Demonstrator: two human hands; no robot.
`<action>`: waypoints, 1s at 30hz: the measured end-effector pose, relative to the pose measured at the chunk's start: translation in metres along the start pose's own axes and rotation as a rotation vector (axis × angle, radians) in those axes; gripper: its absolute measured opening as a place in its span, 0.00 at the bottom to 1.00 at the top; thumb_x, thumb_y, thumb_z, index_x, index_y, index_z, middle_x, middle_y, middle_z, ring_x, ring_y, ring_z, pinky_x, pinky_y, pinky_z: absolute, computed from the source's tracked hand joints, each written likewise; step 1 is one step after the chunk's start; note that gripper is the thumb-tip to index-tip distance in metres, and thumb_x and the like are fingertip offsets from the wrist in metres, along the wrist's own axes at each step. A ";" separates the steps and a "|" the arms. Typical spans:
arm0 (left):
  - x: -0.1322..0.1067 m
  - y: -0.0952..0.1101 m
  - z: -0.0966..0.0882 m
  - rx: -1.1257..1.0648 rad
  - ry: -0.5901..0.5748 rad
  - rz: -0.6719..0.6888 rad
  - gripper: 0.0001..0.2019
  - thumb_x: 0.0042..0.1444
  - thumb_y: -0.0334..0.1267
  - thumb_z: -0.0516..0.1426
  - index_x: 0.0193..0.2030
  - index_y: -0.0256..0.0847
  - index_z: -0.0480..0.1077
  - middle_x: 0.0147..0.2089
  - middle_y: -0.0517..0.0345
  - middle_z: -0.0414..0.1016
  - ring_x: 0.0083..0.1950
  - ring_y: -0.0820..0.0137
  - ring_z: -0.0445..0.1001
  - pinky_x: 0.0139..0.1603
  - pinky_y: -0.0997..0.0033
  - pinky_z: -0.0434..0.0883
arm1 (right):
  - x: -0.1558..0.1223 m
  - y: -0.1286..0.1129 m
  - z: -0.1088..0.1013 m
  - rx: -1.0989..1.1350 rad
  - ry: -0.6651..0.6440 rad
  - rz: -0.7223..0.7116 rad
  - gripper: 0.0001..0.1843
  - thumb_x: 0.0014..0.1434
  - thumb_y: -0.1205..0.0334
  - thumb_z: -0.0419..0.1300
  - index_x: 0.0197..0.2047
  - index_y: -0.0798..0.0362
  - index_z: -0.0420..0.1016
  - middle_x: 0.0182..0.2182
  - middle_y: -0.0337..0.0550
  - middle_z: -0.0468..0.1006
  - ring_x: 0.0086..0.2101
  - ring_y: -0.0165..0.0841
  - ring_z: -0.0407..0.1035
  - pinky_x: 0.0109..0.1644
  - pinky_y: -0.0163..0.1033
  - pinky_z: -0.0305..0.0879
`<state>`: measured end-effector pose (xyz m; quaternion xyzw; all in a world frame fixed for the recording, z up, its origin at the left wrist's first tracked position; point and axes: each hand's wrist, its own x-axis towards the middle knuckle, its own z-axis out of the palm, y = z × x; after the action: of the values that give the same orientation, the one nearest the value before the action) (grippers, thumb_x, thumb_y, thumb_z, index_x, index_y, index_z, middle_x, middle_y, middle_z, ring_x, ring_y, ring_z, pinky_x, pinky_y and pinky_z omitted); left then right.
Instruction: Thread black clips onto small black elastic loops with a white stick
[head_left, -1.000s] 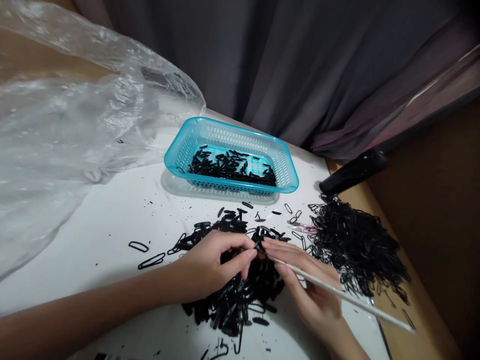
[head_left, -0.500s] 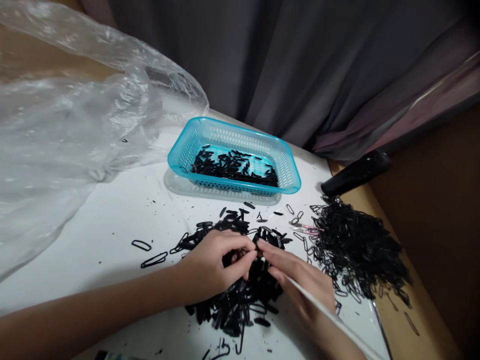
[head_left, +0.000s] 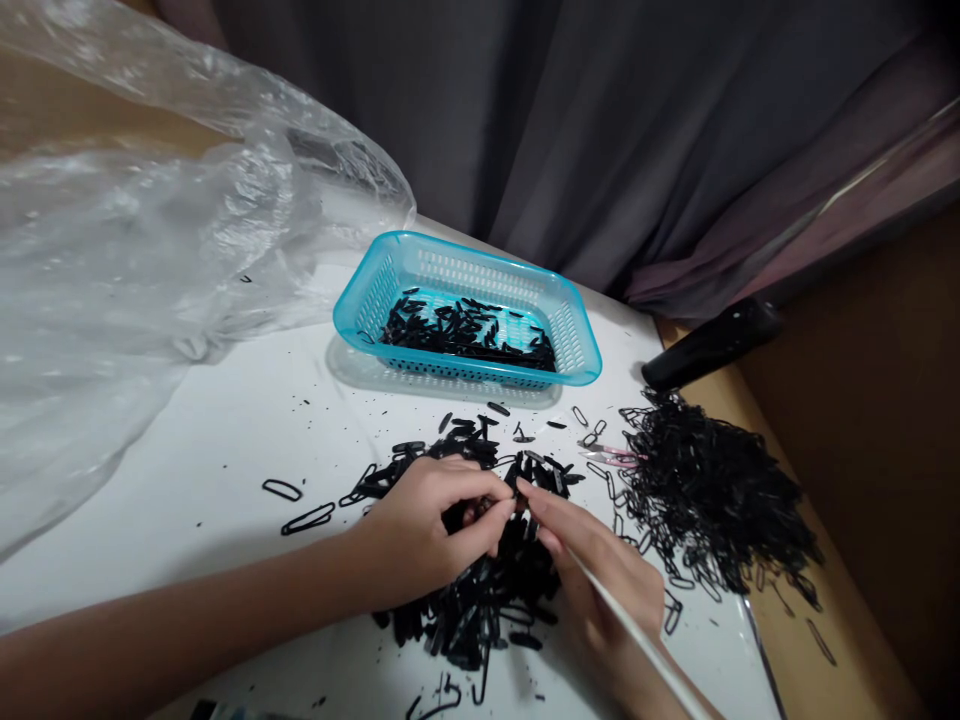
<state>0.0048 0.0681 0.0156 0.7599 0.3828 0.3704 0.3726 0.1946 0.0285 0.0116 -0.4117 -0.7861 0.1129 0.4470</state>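
Observation:
My left hand pinches a small black piece between thumb and forefinger, low over a pile of flat, narrow black pieces. Fingertips of my right hand meet the left fingertips and press at the same spot, closed together. What they grip is mostly covered, so its exact kind cannot be made out. Along the right hand runs a thin white cord. Two black elongated loops lie left of the pile, near the left forearm.
Behind the hands stands a blue perforated basket holding black pieces. To the right, a heap of black wire-like loops spreads beside a pink-handled tool and a black cylinder. Clear plastic sheeting covers the left; dark curtains hang behind.
My right hand has shifted slightly, its fingers turning a little at the left fingertips. The left hand stays almost still, and the basket and piles are unchanged.

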 end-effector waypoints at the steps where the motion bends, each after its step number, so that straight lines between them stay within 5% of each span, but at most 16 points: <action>1: 0.000 0.001 -0.001 0.003 -0.007 -0.015 0.14 0.60 0.29 0.55 0.23 0.41 0.70 0.21 0.67 0.75 0.27 0.75 0.71 0.38 0.75 0.66 | 0.001 -0.001 0.000 0.019 0.017 0.023 0.19 0.65 0.72 0.58 0.56 0.47 0.76 0.50 0.43 0.82 0.45 0.34 0.80 0.50 0.37 0.79; 8: 0.001 0.004 -0.004 -0.061 -0.012 -0.073 0.13 0.60 0.32 0.55 0.24 0.42 0.73 0.21 0.65 0.76 0.28 0.74 0.73 0.36 0.75 0.67 | 0.005 -0.005 0.000 0.256 0.069 0.293 0.16 0.66 0.71 0.57 0.51 0.46 0.79 0.45 0.41 0.84 0.44 0.34 0.80 0.48 0.39 0.80; 16: 0.002 0.004 -0.004 -0.118 -0.050 -0.184 0.11 0.60 0.35 0.54 0.29 0.41 0.76 0.22 0.65 0.75 0.29 0.72 0.74 0.37 0.74 0.67 | 0.019 0.013 -0.009 0.504 0.309 0.614 0.08 0.66 0.60 0.61 0.42 0.52 0.81 0.39 0.44 0.83 0.39 0.35 0.82 0.44 0.37 0.81; 22: 0.004 0.010 -0.010 -0.187 -0.143 -0.368 0.12 0.59 0.41 0.54 0.29 0.41 0.75 0.22 0.66 0.69 0.27 0.72 0.69 0.33 0.73 0.64 | 0.017 0.006 -0.010 0.454 0.201 0.515 0.09 0.68 0.63 0.58 0.44 0.49 0.81 0.41 0.44 0.84 0.41 0.37 0.81 0.42 0.39 0.82; 27: 0.007 0.015 -0.011 -0.289 -0.185 -0.445 0.15 0.60 0.48 0.54 0.28 0.41 0.72 0.23 0.66 0.70 0.29 0.71 0.68 0.36 0.72 0.63 | 0.011 -0.002 -0.009 0.286 -0.016 0.153 0.19 0.64 0.73 0.57 0.53 0.43 0.78 0.48 0.40 0.83 0.47 0.37 0.79 0.50 0.43 0.80; 30: 0.007 0.012 -0.010 -0.300 -0.187 -0.416 0.19 0.62 0.48 0.53 0.22 0.40 0.68 0.23 0.64 0.69 0.30 0.71 0.68 0.38 0.72 0.64 | 0.010 -0.004 -0.009 0.226 -0.051 0.109 0.23 0.63 0.75 0.57 0.56 0.42 0.76 0.50 0.39 0.82 0.49 0.37 0.78 0.53 0.45 0.79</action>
<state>0.0035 0.0718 0.0321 0.6322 0.4356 0.2668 0.5826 0.1970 0.0316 0.0246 -0.3979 -0.7558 0.2353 0.4637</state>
